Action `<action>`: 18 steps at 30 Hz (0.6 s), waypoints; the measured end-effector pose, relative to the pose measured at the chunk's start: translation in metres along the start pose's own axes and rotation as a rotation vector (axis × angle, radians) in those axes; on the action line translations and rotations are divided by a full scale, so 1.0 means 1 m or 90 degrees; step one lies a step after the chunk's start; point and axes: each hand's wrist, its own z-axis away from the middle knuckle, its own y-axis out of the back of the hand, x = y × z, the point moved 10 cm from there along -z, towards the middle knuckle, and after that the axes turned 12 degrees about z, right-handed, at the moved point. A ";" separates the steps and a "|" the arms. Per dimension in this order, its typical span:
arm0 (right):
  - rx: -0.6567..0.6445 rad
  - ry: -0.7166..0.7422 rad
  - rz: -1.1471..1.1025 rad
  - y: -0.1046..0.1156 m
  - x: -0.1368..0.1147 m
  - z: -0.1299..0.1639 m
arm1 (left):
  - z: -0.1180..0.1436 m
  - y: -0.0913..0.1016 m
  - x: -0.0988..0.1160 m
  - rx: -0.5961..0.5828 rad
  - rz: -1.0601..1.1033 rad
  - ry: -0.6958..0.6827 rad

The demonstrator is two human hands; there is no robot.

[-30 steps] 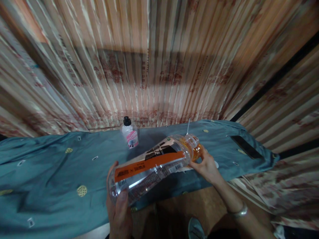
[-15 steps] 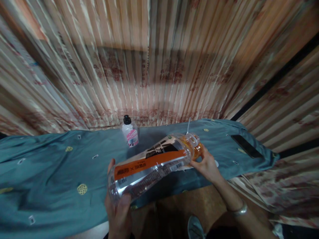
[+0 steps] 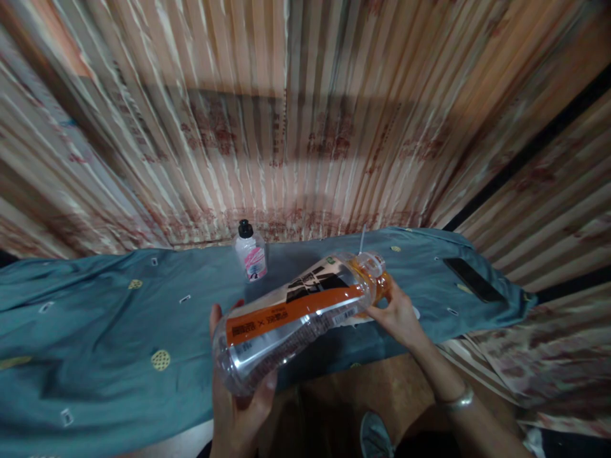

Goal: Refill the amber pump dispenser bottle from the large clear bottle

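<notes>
A large clear plastic bottle (image 3: 291,318) with an orange label band is held nearly on its side above the table (image 3: 95,331), which is draped in a teal cloth. The base end is cupped from below by the left hand (image 3: 238,407), whose palm and fingers are wrapped around the bottom, while the neck end, where orange liquid has pooled, is grasped by the right hand (image 3: 398,315), its fingers closed about the shoulder just beneath the orange cap (image 3: 377,267). The bottle slopes up and away from the left hand towards the right, so the little liquid left sits at the cap end. Beyond the left hand, well apart from it, a small bottle (image 3: 251,253) with a black cap and pink label stands upright on the cloth; a thin white stick (image 3: 361,240) (possibly a swab, too small to tell) shows just past the right hand, and a dark flat object (image 3: 472,280), seemingly a phone, lies further out to the right of that hand. The step in hand is judged to be the tilting or turning of the bottle between both hands; a steady two-handed grip would be called for next, since the smooth wall could slip.
</notes>
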 end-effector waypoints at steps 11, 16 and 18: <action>-0.001 0.011 -0.010 0.002 -0.004 -0.001 | 0.001 -0.009 0.018 0.015 -0.018 0.001; 0.002 0.018 -0.012 0.003 -0.008 0.000 | 0.000 -0.009 0.025 0.039 -0.018 0.011; 0.003 0.021 -0.010 0.003 -0.010 0.000 | -0.001 -0.008 0.027 0.041 -0.034 0.007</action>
